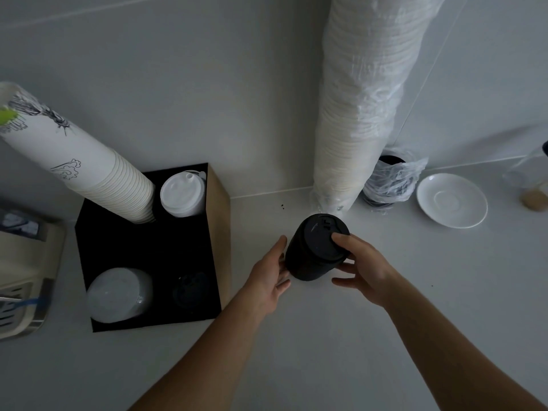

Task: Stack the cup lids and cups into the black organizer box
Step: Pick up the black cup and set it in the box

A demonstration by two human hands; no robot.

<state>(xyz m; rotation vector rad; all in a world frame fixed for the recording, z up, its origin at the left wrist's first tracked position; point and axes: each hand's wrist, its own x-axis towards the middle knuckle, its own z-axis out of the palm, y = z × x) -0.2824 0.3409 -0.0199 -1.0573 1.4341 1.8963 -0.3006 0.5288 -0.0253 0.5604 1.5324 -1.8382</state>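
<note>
Two hands on one stack of black lids [315, 247] near the middle of the white tabletop [326, 336], toward its back edge by the wall; left hand [268, 275] laid flat against the stack's left side, fingers straight; right hand [360, 268] curled round the right side, thumb pressing on the top lid's rim. Left of the stack, the black organizer box [204, 295] with four compartments; back-left filled with a tall leaning column of printed paper cups [89, 170]; back-right holding white lids [184, 192]; front-left holding clear domed lids [118, 293]; front-right holding a few black lids [191, 289], dim and hard to make out. Just behind the held stack, a tall plastic-wrapped sleeve of cups [361, 114] standing against the wall; beside it a smaller bagged bundle of dark lids [388, 179]; farther right, a white saucer [452, 200].
</note>
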